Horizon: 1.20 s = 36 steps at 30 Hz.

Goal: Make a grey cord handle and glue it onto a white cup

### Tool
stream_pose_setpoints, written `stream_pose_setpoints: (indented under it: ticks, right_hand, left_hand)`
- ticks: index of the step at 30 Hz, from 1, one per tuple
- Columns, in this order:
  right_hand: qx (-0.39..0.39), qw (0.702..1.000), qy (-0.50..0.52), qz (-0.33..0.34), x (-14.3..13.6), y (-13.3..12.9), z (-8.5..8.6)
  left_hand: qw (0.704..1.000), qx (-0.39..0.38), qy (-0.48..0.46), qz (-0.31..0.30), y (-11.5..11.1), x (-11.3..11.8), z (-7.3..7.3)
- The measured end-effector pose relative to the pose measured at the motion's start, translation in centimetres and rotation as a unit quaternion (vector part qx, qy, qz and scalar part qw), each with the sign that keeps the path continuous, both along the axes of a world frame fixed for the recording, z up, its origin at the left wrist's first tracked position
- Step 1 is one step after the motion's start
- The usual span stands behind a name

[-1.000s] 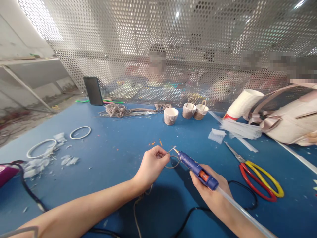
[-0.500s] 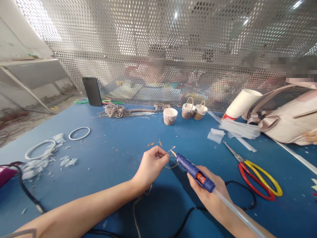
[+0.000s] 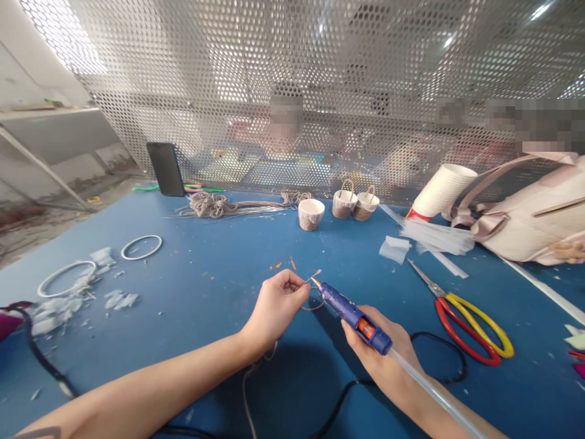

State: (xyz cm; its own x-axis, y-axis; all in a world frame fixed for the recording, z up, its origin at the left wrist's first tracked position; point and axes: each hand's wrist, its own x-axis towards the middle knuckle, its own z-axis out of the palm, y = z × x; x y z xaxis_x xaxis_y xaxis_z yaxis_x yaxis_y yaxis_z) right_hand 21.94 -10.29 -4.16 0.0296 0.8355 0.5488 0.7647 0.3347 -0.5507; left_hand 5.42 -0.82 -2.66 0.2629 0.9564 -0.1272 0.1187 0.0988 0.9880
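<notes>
In the middle of the blue table, my left hand [image 3: 282, 302] is closed in a pinch on a thin grey-brown cord [image 3: 313, 308]. The cord curves in a small loop right of my fingers, and a length of it trails below the wrist. My right hand [image 3: 379, 344] is wrapped round a blue hot glue gun [image 3: 350, 311], with a long translucent glue stick [image 3: 429, 390] out of its back end. The gun's nozzle is right beside the short tip that sticks up from my left fingers. Whether they touch, I cannot tell.
Scissors [image 3: 470, 323] with red and yellow handles lie right. Three small wrapped cups [image 3: 311, 215], a cord bundle [image 3: 210, 205] and a phone [image 3: 165, 171] stand or lie along the perforated panel. Paper cups [image 3: 443, 190] and a bag [image 3: 539, 213] are back right; white rings [image 3: 141, 247] are left.
The whole view has shifted slightly, so things appear a little farther left. Both hands keep their grips, and the nozzle stays beside the cord's tip.
</notes>
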Motion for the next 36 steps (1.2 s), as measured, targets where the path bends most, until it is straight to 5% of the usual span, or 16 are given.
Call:
stream_pose_setpoints:
  ticks: [36]
  right_hand:
    - [0.016, 1.0, -0.007, -0.013, -0.1, -0.07, -0.11]
  left_hand:
    - [1.0, 0.003, -0.001, 0.003, -0.1, -0.07, 0.25]
